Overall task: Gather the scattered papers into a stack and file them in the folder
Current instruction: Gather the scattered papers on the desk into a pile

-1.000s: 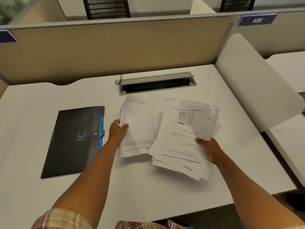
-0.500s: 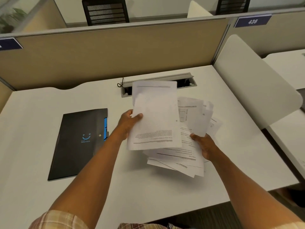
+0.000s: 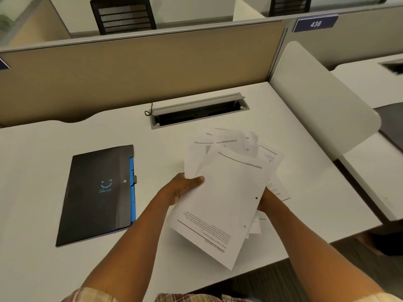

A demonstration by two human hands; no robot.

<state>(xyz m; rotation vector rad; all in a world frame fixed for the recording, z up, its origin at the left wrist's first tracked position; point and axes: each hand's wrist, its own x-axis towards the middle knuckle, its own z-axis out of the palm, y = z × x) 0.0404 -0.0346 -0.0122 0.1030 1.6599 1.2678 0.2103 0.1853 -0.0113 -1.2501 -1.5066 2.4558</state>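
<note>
A loose bundle of white printed papers (image 3: 226,192) is lifted off the white desk (image 3: 43,149), fanned and uneven. My left hand (image 3: 183,188) pinches its left edge, thumb on top. My right hand (image 3: 265,202) grips the right edge from underneath, mostly hidden by the sheets. Several more sheets (image 3: 277,184) stick out behind and to the right. A black folder (image 3: 98,192) with a blue smile logo and blue tabs lies shut on the desk to the left of my left hand.
A grey cable box (image 3: 198,110) with an open lid is set in the desk behind the papers. A tan partition (image 3: 141,68) closes the far side, and a white side panel (image 3: 322,101) stands on the right. The desk's front edge lies close to me.
My left hand has carried its sheets rightward onto the pile in my right hand. Both hands now hold one bundle, raised and tilted.
</note>
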